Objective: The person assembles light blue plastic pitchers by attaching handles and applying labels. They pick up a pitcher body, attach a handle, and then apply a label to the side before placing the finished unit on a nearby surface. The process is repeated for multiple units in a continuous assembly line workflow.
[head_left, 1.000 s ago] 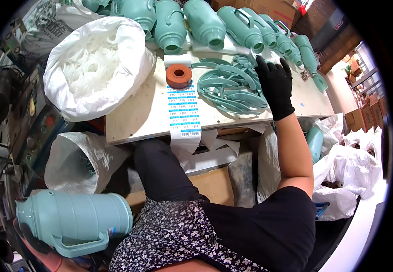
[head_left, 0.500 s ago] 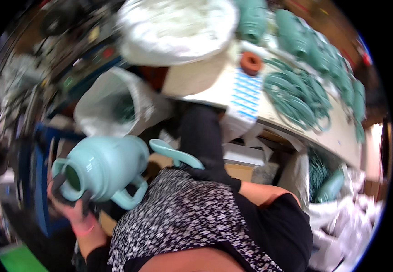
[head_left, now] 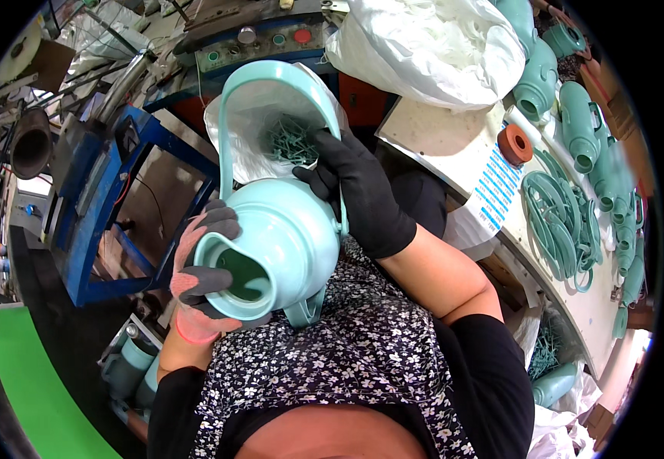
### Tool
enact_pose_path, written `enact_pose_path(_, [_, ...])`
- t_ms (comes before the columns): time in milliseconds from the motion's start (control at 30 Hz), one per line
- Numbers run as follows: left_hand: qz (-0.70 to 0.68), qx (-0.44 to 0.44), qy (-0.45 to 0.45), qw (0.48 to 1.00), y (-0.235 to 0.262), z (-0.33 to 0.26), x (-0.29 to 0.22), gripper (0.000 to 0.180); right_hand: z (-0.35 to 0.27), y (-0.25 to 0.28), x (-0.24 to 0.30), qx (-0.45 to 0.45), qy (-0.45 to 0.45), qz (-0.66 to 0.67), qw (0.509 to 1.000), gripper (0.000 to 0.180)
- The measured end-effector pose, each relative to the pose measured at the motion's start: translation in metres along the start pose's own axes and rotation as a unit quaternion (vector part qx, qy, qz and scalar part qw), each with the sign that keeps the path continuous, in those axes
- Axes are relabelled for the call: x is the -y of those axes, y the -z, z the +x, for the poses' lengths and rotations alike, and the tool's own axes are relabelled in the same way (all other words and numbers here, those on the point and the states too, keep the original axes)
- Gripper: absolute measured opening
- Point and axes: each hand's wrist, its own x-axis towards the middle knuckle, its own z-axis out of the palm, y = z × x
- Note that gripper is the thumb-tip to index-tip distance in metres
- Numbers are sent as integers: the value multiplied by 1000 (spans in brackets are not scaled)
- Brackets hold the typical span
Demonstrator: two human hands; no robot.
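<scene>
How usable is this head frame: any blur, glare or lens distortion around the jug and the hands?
Head view: the teal jug and both gloved hands, left hand and right hand, are sharp; fisheye bends the worktable edge and blue frame toward the rim; black corners vignette; white bag is bright, nearly washed out.

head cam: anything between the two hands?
Only the teal jug. The left hand cups its open mouth; the right hand presses its far side by the handle. Nothing else lies between them in the head view.
</scene>
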Motion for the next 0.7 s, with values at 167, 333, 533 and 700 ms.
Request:
enact_pose_path(167, [-46,85,-75,992,5,9,3,49,-17,-1,0,31,107,-224,968,28])
enact_pose_path(333, [-228,-40,92,968,-14,21,6,75,-1,14,2,5,-53,-61,997,27])
enact_pose_path(533, [-372,-197,399,815,-44,5,56,42,-13,32,3,-65,-67,-80,992,29])
enact_pose_path(700, [-502,-156,471,708,-40,14,50,19,-21,41,2,-28,-39,-80,996,32])
